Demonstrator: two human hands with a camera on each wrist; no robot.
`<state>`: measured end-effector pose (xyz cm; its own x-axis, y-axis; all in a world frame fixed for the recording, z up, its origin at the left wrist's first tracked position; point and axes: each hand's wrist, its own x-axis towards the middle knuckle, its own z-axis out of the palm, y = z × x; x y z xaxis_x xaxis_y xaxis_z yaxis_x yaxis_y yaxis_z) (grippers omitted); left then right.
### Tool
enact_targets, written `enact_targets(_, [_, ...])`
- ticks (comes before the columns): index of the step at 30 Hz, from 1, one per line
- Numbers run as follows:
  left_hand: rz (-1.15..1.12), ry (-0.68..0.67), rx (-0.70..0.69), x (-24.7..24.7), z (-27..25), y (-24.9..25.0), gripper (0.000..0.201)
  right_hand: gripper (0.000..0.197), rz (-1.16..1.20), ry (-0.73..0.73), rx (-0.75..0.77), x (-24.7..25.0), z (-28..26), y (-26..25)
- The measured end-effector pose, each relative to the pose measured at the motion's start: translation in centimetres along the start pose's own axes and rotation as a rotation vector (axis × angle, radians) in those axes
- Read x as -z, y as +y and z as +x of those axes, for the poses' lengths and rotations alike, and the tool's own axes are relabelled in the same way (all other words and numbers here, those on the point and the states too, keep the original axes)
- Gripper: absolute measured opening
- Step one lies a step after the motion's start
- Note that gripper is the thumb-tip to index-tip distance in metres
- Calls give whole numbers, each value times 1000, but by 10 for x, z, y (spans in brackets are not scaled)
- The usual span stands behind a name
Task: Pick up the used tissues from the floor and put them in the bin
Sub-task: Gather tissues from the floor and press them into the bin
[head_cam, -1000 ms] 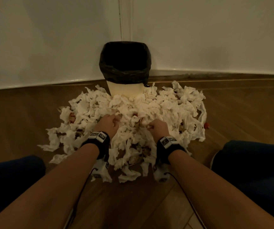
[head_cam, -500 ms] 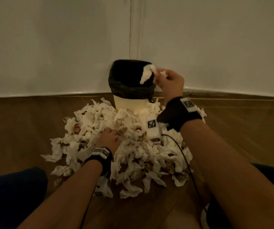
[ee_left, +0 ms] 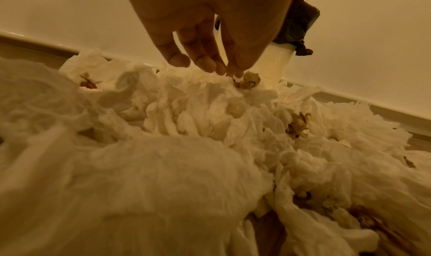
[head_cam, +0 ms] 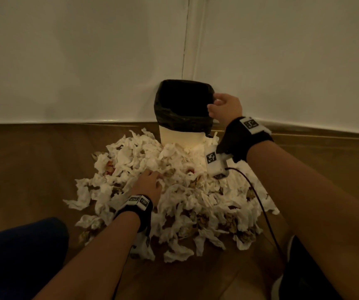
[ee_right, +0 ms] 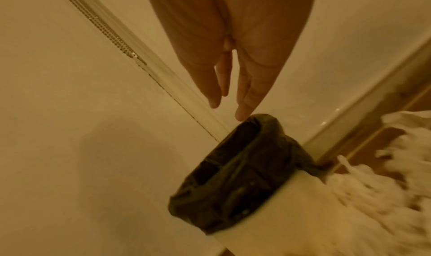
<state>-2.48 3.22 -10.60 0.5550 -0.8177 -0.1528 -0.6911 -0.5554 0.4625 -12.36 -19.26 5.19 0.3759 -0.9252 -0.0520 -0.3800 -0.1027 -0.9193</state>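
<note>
- Landmark: the bin (head_cam: 181, 135) stands in the wall corner, lined with a black bag (head_cam: 167, 118); its mouth faces up.
- The used tissues (head_cam: 195, 200) lie heaped on the floor (head_cam: 33, 169) directly in front of the bin, the heap touching its base.
- The right hand (head_cam: 225, 109) hangs at the bin's right rim; its fingers (ee_right: 247, 101) are extended and empty, released.
- The left hand (head_cam: 149, 185) rests on the heap in front of the bin; its fingertips (ee_left: 207, 63) are bunched together, pinching one tissue (ee_left: 238, 79).
- Judgement: the left hand is the nearer to the tissues; its load travels up and away, toward the bin mouth.
</note>
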Motion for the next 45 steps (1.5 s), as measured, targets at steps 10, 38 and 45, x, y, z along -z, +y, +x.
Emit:
enact_targets(10, [131, 128, -10, -3, -4, 15, 27, 15, -340, -92, -41, -18, -69, 91])
enact_targets(38, [-335, -28, 59, -24, 39, 17, 12, 23, -531, -275, -111, -65, -94, 173])
enact_targets(45, [-619, 60, 100, -4, 27, 26, 22, 26, -223, -47, -158, -45, -95, 168])
